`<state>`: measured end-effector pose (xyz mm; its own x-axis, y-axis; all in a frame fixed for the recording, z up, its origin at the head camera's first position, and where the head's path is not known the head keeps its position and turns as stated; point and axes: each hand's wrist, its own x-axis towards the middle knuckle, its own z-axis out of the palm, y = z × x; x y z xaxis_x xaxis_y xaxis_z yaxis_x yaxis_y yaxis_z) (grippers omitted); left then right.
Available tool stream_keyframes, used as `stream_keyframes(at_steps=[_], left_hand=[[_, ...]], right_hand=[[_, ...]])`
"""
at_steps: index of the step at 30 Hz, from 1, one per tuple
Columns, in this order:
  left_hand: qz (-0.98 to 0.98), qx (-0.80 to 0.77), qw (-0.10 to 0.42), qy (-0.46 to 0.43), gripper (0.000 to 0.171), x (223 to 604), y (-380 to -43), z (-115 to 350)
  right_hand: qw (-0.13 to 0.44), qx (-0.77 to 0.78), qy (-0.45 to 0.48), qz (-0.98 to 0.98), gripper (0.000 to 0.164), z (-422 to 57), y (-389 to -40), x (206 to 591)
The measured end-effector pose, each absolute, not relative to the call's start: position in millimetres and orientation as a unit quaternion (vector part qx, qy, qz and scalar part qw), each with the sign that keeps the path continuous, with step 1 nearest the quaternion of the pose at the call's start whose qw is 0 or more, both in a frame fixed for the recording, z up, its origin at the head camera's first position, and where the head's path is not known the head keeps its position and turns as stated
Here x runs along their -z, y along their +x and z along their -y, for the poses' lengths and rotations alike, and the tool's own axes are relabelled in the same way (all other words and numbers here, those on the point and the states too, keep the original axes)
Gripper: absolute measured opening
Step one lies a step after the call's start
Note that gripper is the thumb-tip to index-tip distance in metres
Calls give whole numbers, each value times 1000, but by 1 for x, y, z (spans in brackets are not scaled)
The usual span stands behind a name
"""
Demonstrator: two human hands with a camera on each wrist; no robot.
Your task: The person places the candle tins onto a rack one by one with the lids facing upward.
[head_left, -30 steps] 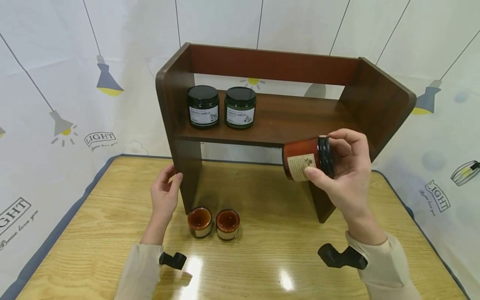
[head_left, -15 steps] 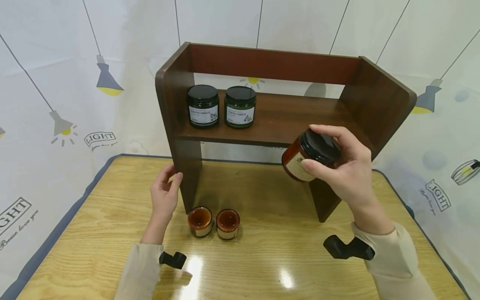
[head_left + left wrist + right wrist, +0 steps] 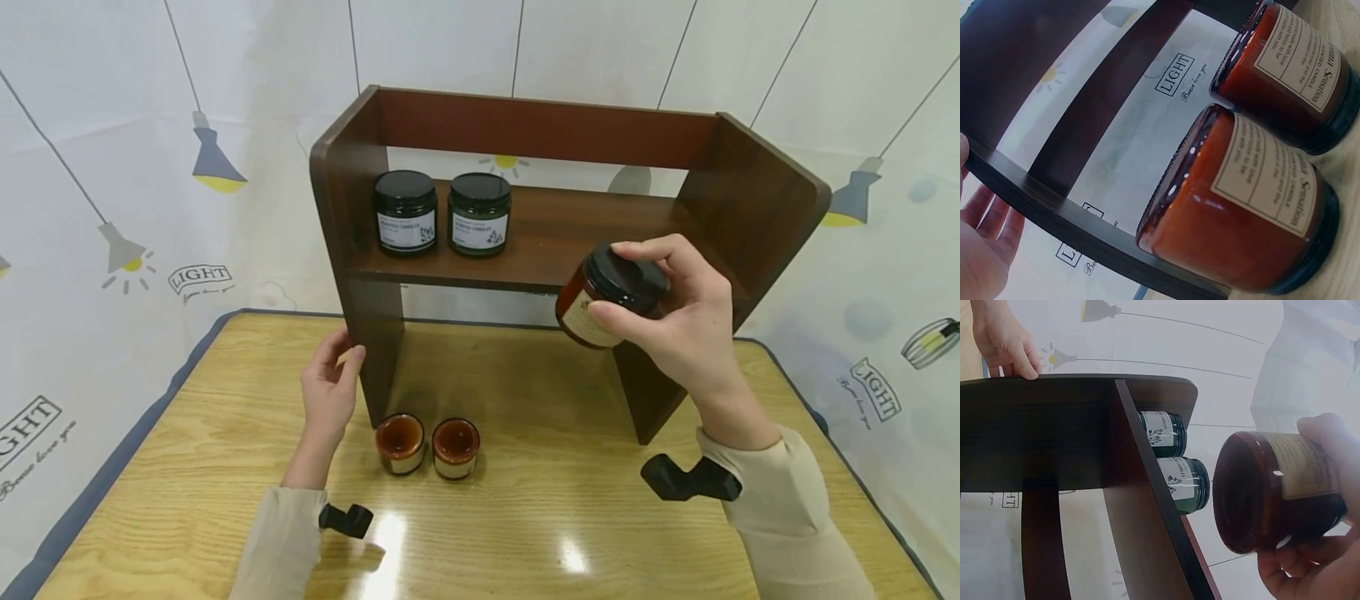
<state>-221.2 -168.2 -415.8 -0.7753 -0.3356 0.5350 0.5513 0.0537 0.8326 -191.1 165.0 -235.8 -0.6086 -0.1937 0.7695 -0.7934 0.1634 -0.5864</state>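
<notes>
My right hand (image 3: 693, 321) holds an amber scented candle jar (image 3: 587, 317) with a black lid, in the air just in front of the shelf board's right half. The jar is tilted, lid toward the upper right; its base shows in the right wrist view. My left hand (image 3: 330, 385) pinches the left side panel of the dark wooden shelf (image 3: 378, 350), thumb on its front edge and fingers outside. Two amber candle jars (image 3: 400, 443) stand lid-down on the table at the panel's foot. Two green candle jars (image 3: 406, 213) with black lids stand upright on the shelf board's left half.
A light wooden table (image 3: 525, 533) bears the shelf. Below the board the shelf is open between its side panels. Behind it hangs a white backdrop (image 3: 285, 50) with printed lamps. Each wrist carries a small black camera mount (image 3: 690, 479).
My right hand has turned the amber candle jar from lying sideways to tilted with its lid upward, then moved it slightly left and up. The left hand stays in place.
</notes>
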Motion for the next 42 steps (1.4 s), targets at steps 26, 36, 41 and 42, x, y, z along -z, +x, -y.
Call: stream_keyframes(at_steps=[26, 36, 41, 42], left_hand=[[650, 681, 327, -80, 27, 414, -219, 168], [650, 681, 328, -79, 28, 414, -220, 169], [648, 682, 328, -84, 28, 415, -221, 169], [648, 683, 327, -85, 28, 415, -221, 169]], right_hand=[[249, -533, 304, 749, 38, -151, -231, 210], [214, -540, 298, 757, 38, -149, -246, 210], [204, -534, 284, 770, 38, -148, -253, 212], [201, -535, 281, 771, 38, -148, -254, 213]])
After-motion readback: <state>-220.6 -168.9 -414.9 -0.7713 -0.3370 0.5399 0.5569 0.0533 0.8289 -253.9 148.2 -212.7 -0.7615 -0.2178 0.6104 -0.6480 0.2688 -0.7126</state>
